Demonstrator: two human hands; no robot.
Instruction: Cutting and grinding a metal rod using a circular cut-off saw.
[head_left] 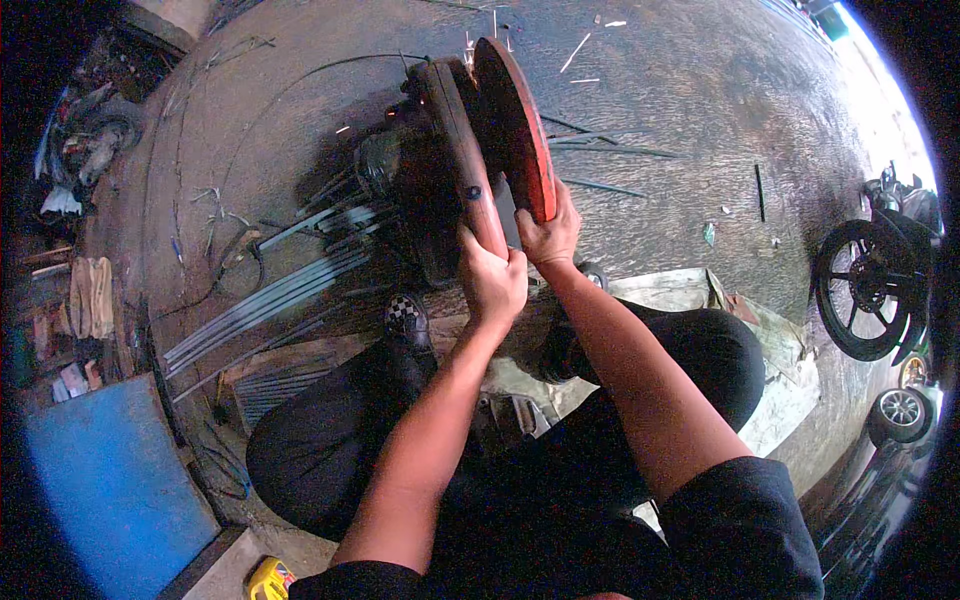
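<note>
In front of me stands what looks like a cut-off saw, with a long dark-and-orange housing (462, 150) beside a round red-edged guard (517, 120). My left hand (492, 285) is closed around the housing's near, orange end. Just to its right, my right hand (552, 236) grips the near edge of the guard. Bright sparks (470, 55) show at the far end, between the two parts. The saw's underside and whatever it touches are hidden or dark.
Grey metal tubes (265, 305) lie on the left, with thin rods (620, 150) beyond on the right. A blue panel (115, 480) is at lower left. At the right are a motorcycle wheel (862, 290) and a dark car (880, 500). A pale sheet (785, 385) lies by my right knee.
</note>
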